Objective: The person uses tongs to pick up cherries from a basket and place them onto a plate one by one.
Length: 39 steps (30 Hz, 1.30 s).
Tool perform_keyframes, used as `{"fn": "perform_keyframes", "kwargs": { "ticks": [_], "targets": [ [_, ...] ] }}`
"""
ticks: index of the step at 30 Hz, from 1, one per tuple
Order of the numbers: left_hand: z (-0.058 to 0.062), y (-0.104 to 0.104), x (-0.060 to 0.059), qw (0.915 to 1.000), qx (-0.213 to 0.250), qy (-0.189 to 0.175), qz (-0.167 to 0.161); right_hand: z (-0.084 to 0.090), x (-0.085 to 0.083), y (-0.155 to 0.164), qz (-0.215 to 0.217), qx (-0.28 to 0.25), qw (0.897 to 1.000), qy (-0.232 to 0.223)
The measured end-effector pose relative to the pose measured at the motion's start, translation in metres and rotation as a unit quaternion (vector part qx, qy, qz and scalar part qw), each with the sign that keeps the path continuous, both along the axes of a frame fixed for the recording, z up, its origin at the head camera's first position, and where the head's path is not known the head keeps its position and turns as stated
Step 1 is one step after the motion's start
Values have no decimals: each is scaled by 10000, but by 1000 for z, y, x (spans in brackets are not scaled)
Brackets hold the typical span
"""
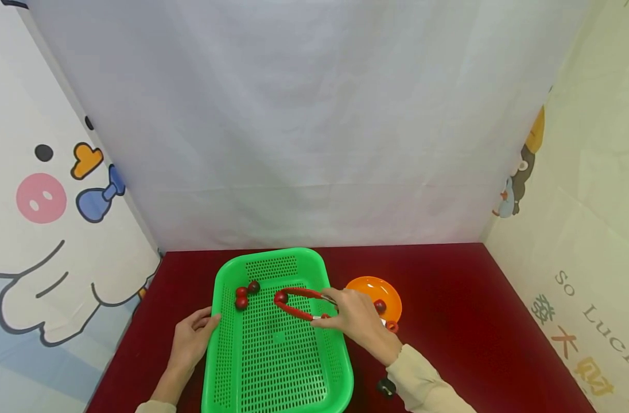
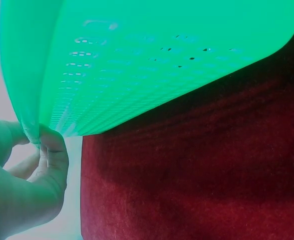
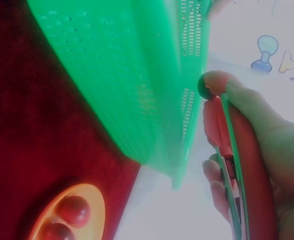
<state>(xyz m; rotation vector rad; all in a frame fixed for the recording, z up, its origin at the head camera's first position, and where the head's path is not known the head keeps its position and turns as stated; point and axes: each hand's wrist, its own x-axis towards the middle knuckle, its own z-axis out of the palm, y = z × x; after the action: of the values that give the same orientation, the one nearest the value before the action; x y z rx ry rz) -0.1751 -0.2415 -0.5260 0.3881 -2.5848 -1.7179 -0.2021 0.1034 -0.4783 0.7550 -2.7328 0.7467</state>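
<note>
Green plastic forms the perforated basket (image 1: 280, 367), whose left rim is pinched between the thumb and fingers of the left hand (image 1: 193, 338). Red tongs (image 1: 300, 314) are held by the right hand (image 1: 358, 321) above the basket, and a dark red ball (image 1: 282, 297) is caught between their tips. Three more balls (image 1: 241, 303) are grouped inside the basket, toward its far left. Right of the basket, two red balls (image 3: 74, 211) are held on an orange plate (image 1: 368, 283). Dark red cloth (image 1: 438, 327) is spread beneath the basket.
</note>
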Motion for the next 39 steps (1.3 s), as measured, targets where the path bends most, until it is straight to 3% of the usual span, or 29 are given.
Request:
{"fn": "perform_keyframes", "kwargs": {
  "ticks": [9,20,28,39],
  "targets": [
    [-1,0,-1,10000,-1,-44,-35,-12,2,14,-302,-284,9977,539],
    [-1,0,0,10000,15,-36,-4,-21,4,30,-534,-1031,9922,445],
    [0,0,0,10000,16,-1,-25,-22,3,43,-854,-981,9874,904],
    [-1,0,0,10000,82,10,-22,-24,7,62,-1304,-1008,9841,656]
  ]
}}
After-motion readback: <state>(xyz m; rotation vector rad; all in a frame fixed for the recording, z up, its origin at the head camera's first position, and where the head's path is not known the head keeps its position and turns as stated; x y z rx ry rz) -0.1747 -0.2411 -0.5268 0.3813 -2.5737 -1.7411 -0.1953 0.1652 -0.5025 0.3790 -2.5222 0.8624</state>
